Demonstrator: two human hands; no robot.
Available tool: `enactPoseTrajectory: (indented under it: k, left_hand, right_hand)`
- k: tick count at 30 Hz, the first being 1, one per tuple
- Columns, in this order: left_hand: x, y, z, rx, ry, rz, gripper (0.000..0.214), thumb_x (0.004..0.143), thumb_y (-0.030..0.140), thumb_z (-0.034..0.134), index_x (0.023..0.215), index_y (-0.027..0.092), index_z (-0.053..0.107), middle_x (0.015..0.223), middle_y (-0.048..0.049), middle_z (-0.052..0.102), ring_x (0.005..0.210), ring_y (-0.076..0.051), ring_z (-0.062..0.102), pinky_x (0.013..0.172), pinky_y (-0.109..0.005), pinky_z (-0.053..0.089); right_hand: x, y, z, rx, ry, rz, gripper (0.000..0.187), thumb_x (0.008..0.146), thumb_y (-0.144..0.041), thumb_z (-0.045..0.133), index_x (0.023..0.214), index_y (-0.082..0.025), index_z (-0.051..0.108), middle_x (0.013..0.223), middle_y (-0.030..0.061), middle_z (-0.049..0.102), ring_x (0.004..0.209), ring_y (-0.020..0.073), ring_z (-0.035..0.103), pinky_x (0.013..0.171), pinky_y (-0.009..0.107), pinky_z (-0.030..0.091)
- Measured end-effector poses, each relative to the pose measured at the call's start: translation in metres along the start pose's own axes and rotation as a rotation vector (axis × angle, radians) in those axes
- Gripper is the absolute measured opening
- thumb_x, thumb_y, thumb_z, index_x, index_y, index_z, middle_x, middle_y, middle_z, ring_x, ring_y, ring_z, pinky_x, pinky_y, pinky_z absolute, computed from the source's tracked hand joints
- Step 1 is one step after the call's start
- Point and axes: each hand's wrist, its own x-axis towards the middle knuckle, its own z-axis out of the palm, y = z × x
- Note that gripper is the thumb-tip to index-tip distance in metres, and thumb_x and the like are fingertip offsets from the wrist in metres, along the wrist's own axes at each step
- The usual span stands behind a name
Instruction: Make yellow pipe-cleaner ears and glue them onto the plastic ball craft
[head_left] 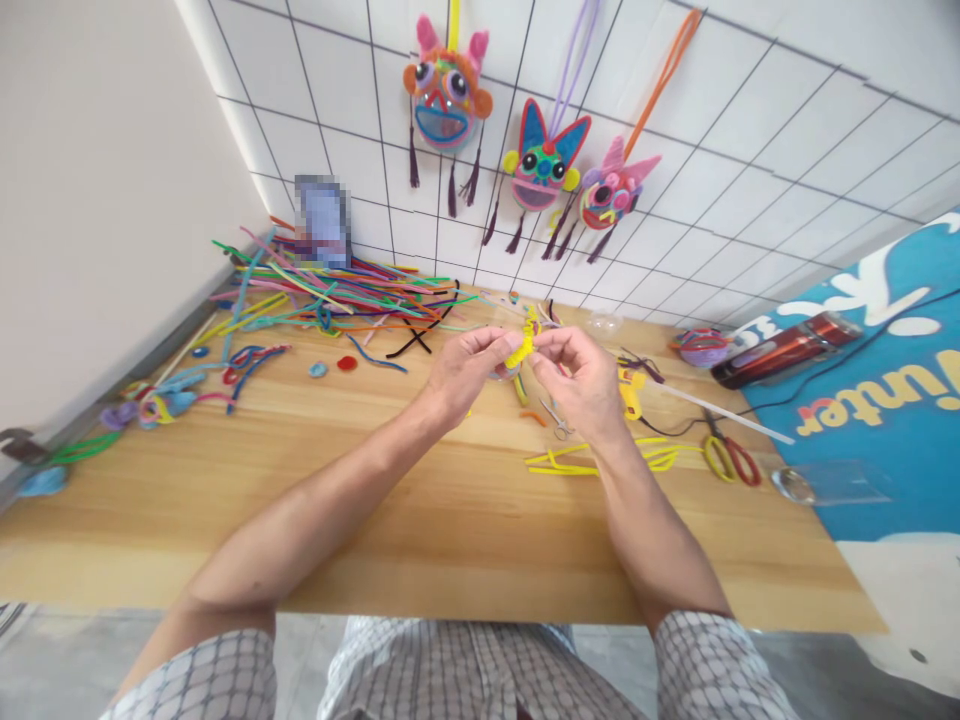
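Above the middle of the table, my left hand (469, 370) and my right hand (577, 375) meet at a yellow curled pipe cleaner (519, 352). Thumb and fingers of each hand are closed on it, the left from one side, the right from the other. Something clear and rounded shows partly beneath it, too covered to name. Small silver scissors (559, 422) lie just under my right hand. Loose yellow pipe cleaners (562, 462) stretch beneath my right wrist. A yellow glue gun (630, 392) rests to the right of that hand, partly hidden by it.
A heap of coloured pipe cleaners (360, 295) lies at the back left. Three decorated animal-face balls, one a blue-eared face (541, 165), hang on the tiled wall. Larger scissors (731, 455), a dark red flask (787, 350) and a clear cup (832, 485) are on the right.
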Motion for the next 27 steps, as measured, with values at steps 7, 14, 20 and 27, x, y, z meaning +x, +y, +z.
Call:
enactPoseTrajectory:
  k: [7, 14, 20, 27]
  left_hand:
    - [0.0004, 0.002, -0.0001, 0.037, 0.043, -0.007, 0.043, 0.072, 0.059, 0.094, 0.075, 0.018, 0.08, 0.074, -0.0028, 0.072, 0.066, -0.014, 0.059, 0.067, -0.028, 0.049]
    - [-0.0011, 0.0061, 0.0009, 0.095, 0.05, 0.013, 0.039, 0.073, 0.056, 0.093, 0.074, 0.019, 0.08, 0.074, -0.0028, 0.074, 0.068, -0.015, 0.06, 0.067, -0.029, 0.05]
    - [-0.0021, 0.0051, -0.0004, 0.119, 0.03, 0.031, 0.035, 0.079, 0.052, 0.087, 0.076, 0.018, 0.078, 0.074, -0.0028, 0.073, 0.068, -0.015, 0.06, 0.068, -0.029, 0.049]
    - [0.0005, 0.0037, -0.001, 0.086, 0.005, -0.023, 0.039, 0.076, 0.054, 0.088, 0.07, 0.018, 0.074, 0.071, -0.0031, 0.069, 0.066, -0.014, 0.056, 0.066, -0.028, 0.049]
  right_hand:
    - [-0.0001, -0.0038, 0.0013, -0.177, 0.031, -0.175, 0.007, 0.089, -0.018, 0.068, 0.089, -0.024, 0.072, 0.075, -0.0022, 0.074, 0.068, 0.0152, 0.067, 0.072, 0.031, 0.057]
    - [-0.0015, -0.0025, 0.0037, -0.289, 0.07, -0.251, 0.013, 0.089, -0.016, 0.064, 0.084, -0.026, 0.071, 0.076, -0.0006, 0.074, 0.07, 0.0169, 0.066, 0.073, 0.032, 0.057]
    - [0.0004, -0.0057, 0.0002, -0.131, 0.003, -0.047, 0.004, 0.09, -0.024, 0.068, 0.087, -0.024, 0.07, 0.076, -0.0021, 0.072, 0.069, 0.0154, 0.063, 0.071, 0.03, 0.054]
    - [0.0019, -0.0004, 0.0036, 0.009, -0.051, 0.086, 0.01, 0.088, -0.029, 0.067, 0.08, -0.023, 0.067, 0.069, -0.004, 0.064, 0.061, 0.0129, 0.054, 0.059, 0.027, 0.044]
